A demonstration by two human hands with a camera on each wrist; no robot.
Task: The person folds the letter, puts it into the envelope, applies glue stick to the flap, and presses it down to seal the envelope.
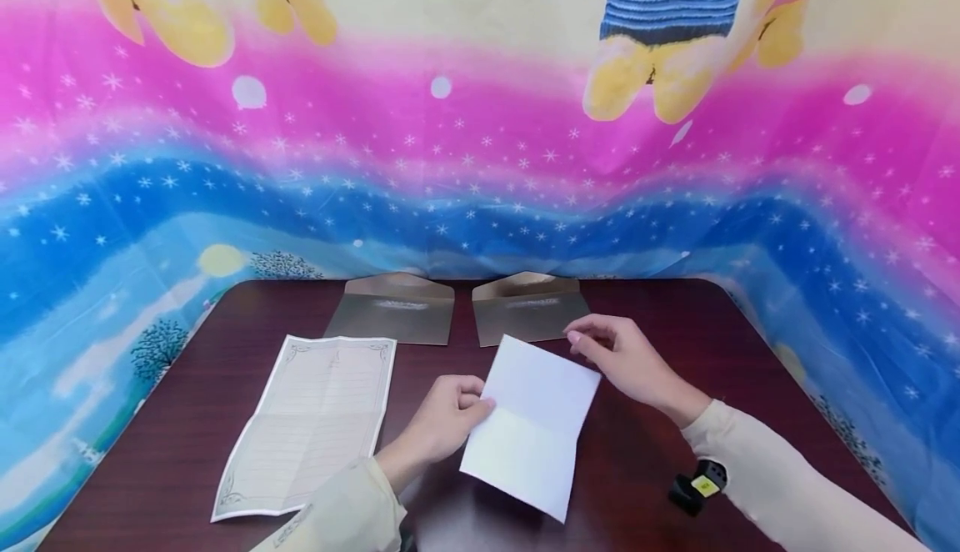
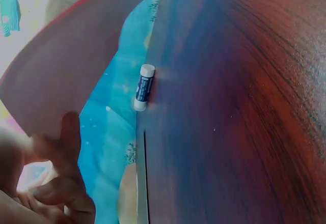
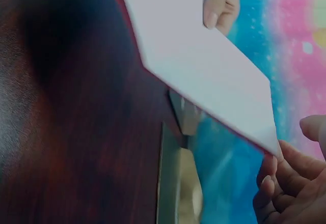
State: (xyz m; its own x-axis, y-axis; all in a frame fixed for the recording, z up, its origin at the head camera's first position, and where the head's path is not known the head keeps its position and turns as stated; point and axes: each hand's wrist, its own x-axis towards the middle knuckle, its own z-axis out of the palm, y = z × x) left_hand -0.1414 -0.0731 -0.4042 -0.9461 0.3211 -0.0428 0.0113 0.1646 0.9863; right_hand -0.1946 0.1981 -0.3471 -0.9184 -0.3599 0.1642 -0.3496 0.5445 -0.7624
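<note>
A white sheet of paper with a crease across its middle is held up over the table. My left hand pinches its left edge between thumb and fingers; the left wrist view shows the same hand below the bowed sheet. Close to the sheet's upper right corner is my right hand. In the right wrist view, this hand has its fingers by the corner and its thumb apart; firm contact is unclear. Left of the sheet lies bordered, lined letter paper with fold creases.
Two grey-gold envelopes, one left and one right, lie at the table's back edge with flaps raised. A glue stick lies by the edge of the dark wooden table. A colourful printed cloth hangs behind.
</note>
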